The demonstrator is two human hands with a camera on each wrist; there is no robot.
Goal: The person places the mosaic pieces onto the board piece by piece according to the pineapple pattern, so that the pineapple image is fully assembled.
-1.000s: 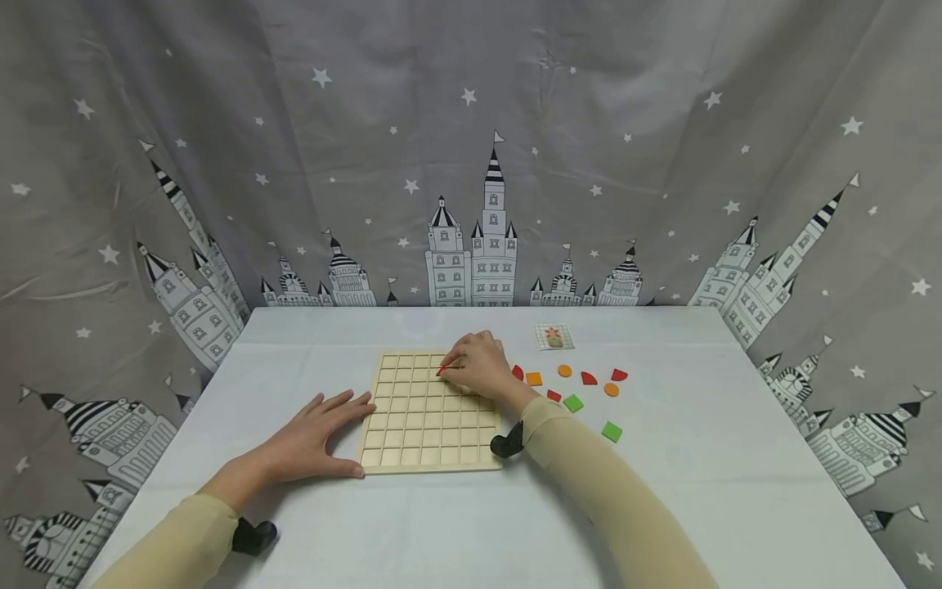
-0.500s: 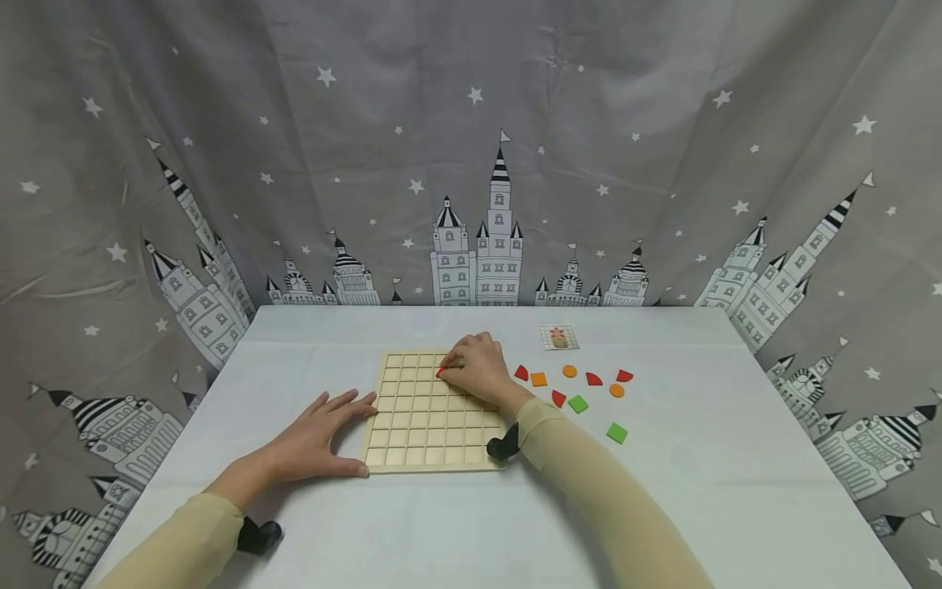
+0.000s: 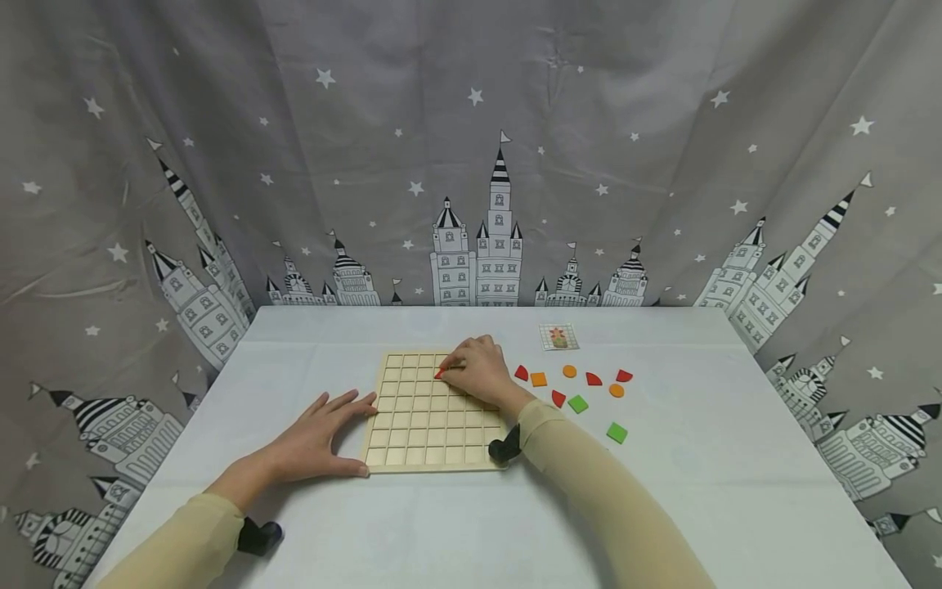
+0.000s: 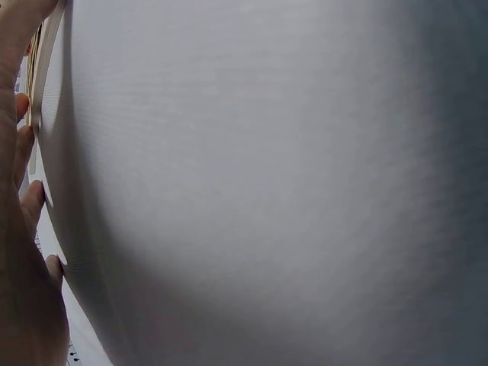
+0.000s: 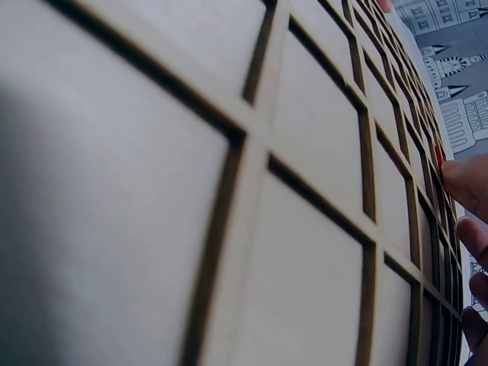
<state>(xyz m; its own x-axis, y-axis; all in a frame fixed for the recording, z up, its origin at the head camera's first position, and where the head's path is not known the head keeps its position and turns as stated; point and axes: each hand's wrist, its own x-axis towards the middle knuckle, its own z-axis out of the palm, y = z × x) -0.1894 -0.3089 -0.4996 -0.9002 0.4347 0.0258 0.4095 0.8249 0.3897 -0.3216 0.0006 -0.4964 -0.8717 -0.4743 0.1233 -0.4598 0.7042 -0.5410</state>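
Observation:
A light wooden grid board [image 3: 410,421] with square recesses lies on the white table. My left hand [image 3: 312,442] has its fingers spread, thumb and fingertips at the board's left edge; in the left wrist view that hand [image 4: 27,229] shows only at the far left. Over the board's upper part, my right hand [image 3: 480,370] pinches a small red piece [image 3: 440,373] close to a square in the upper rows. The right wrist view has the same red piece [image 5: 439,155] at the fingertips, mostly hidden by them.
Right of the board lie loose pieces: red quarter circles [image 3: 594,379], orange discs [image 3: 570,371], an orange square [image 3: 539,379] and green squares [image 3: 617,433]. A picture card [image 3: 559,337] lies behind them. A grey castle-print curtain [image 3: 383,164] hangs behind the table.
The whole head view has shifted slightly right since a second ago. Both hands keep nearly the same places, the right still holding the red piece over the board.

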